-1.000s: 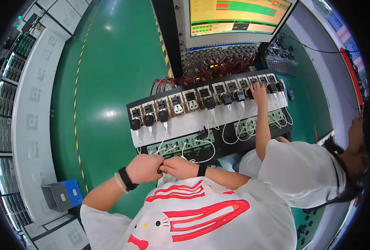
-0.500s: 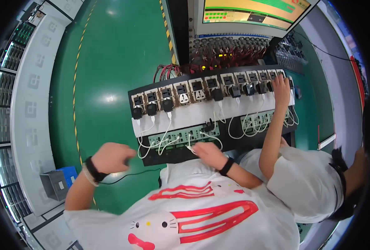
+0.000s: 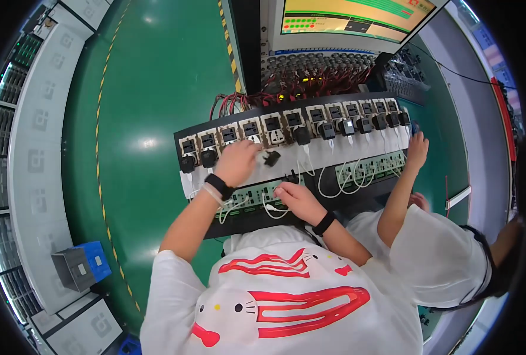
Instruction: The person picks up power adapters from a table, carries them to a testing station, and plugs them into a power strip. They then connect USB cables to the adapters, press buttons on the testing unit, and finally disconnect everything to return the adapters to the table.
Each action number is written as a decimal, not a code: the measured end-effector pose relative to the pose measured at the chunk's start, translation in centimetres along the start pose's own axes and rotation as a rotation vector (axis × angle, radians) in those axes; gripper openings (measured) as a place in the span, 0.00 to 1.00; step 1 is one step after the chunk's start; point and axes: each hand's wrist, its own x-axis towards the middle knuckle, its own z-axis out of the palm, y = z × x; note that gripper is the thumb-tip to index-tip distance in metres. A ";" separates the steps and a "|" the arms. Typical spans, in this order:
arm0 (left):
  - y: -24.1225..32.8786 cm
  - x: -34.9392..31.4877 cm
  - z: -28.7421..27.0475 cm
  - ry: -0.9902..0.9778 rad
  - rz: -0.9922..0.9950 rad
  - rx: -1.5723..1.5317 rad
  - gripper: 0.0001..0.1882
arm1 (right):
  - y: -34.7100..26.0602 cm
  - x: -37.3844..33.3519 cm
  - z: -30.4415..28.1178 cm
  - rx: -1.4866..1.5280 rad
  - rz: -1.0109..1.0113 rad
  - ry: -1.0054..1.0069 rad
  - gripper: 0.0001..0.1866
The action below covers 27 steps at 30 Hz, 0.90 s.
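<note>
My left hand reaches across the white panel in front of the sockets. A black plug-in charger is at its fingertips, slightly blurred, below a socket with no charger in it. My right hand is lower, fingers curled at the edge of the green circuit board; what they pinch, if anything, is hidden. Close by lies a white cable connector. Other black chargers with white cables sit in the socket row, and my left hand covers part of it.
A co-worker's hand is at the rack's right end, near a second green board. Behind the sockets are red wires and a monitor. Grey and blue bins stand on the left.
My left hand has swung up and right from beside the rack to the sockets, with the black charger. My right hand has shifted slightly. The co-worker's hand has left the sockets, moving right and down.
</note>
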 end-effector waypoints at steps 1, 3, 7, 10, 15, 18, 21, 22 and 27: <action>-1.8 0.2 -0.7 0.014 0.084 0.039 0.18 | 0.4 0.0 -0.2 0.015 -0.020 0.037 0.15; -3.6 -1.0 -2.3 0.027 0.210 0.277 0.20 | 1.1 0.3 -0.6 0.023 0.012 0.029 0.15; -5.7 -1.4 -1.4 -0.066 0.175 0.351 0.21 | 1.3 1.1 0.0 0.014 0.113 0.074 0.16; -5.7 -1.0 -2.4 -0.255 0.181 0.380 0.20 | -1.0 1.7 0.2 -0.528 -0.273 0.395 0.21; 0.9 -1.8 -8.2 -0.108 0.260 0.287 0.20 | -3.1 3.7 0.6 -0.139 -0.113 0.089 0.21; 4.0 -4.0 -9.2 -0.183 0.277 0.300 0.18 | -4.9 4.5 3.1 0.133 -0.077 -0.022 0.20; 5.3 -6.1 -9.1 -0.262 0.199 0.341 0.19 | -5.5 4.1 5.2 0.096 -0.157 -0.154 0.17; 5.6 -6.8 -8.9 -0.273 0.104 0.318 0.18 | -6.2 3.6 5.5 -0.011 -0.123 -0.172 0.16; 6.9 -10.4 -9.7 -0.314 -0.076 0.240 0.14 | -7.5 1.4 6.7 -0.123 -0.183 -0.278 0.14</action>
